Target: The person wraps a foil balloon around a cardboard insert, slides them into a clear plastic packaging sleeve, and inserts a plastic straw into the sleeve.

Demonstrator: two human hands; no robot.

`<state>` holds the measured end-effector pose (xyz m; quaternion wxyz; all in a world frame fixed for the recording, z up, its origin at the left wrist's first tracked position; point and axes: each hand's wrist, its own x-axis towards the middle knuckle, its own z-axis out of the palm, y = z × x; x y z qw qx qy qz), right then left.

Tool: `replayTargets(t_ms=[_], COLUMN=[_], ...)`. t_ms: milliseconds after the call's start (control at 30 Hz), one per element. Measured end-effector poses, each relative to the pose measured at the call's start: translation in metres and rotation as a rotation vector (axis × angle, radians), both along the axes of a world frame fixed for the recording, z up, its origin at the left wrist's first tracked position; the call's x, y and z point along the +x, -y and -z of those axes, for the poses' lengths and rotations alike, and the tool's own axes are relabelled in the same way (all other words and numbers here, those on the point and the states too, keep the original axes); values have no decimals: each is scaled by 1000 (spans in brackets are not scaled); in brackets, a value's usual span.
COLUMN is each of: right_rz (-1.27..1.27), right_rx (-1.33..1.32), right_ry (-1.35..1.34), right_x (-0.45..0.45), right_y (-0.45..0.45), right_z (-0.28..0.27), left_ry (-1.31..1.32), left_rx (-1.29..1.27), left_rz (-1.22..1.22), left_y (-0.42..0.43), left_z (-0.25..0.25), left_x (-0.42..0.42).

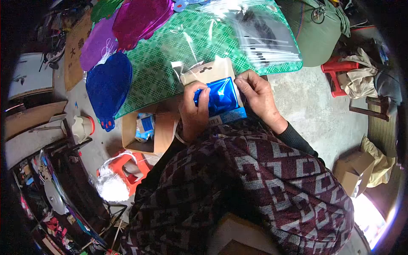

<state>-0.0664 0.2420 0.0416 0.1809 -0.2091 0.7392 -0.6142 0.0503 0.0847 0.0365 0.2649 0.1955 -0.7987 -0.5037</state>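
Nearest lens: patterned garment (289,187), lap and thighs, filling bottom middle. Just beyond, at near edge of table (148,83), about mid-edge and partly past it: blue packet (221,95), shiny, against tan card (210,73) with dark cut-out near top. Clear film (177,66) sticking out loose beyond card at top left. Blue printed strip (236,114) along packet's lap-side end.

Progress, judged only: looks part-way. Done, apparently: packet and card brought together, with film about them. Not yet done, apparently: film snug or closed. Can't tell if packet fully inside film. Below near edge, toward near-left corner: carton (166,134) on floor with blue-and-clear packaging (145,126) inside, likely finished pieces; count not readable. Near right corner of table: stack of clear bags (267,42), likely unused supply.

Pose: left hand (194,111) clamped on blue packet from left side, thumb flat across top face, fingers curled round edge, mostly hidden underneath. Right hand (258,95) with thumb and forefinger together, pinching at right edge of tan card; film caught too or not, can't tell. Right forearm in from lower right, dark sleeve (297,138) back from wrist. Left forearm close to body, in shadow.

Also: blue fuzzy piece (109,83) hanging over near-left corner; purple piece (97,44) at left edge.
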Motion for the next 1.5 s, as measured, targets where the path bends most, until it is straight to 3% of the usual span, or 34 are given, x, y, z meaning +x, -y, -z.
replayTargets(t_ms=[333, 467, 667, 967, 1167, 1333, 1500], right_rz=[-24, -63, -75, -180, -233, -311, -314], right_rx=[23, 100, 137, 202, 153, 128, 55], right_ry=[-49, -117, -198, -118, -58, 100, 333], right_x=[4, 5, 5, 4, 5, -2, 0], right_y=[-6, -10, -15, -26, -31, -32, -36], right_z=[1, -6, -8, -4, -6, -9, -3], left_ry=[11, -20, -35, 34, -69, 63, 158], left_rx=[56, -98, -60, 266, 359, 285, 464], left_rz=[5, -63, -44, -32, -8, -6, 58], left_y=[1, -3, -3, -3, 1, 6, 4], left_z=[2, -1, -8, -21, 3, 3, -14], left_x=[1, -2, -8, -2, 0, 5, 6])
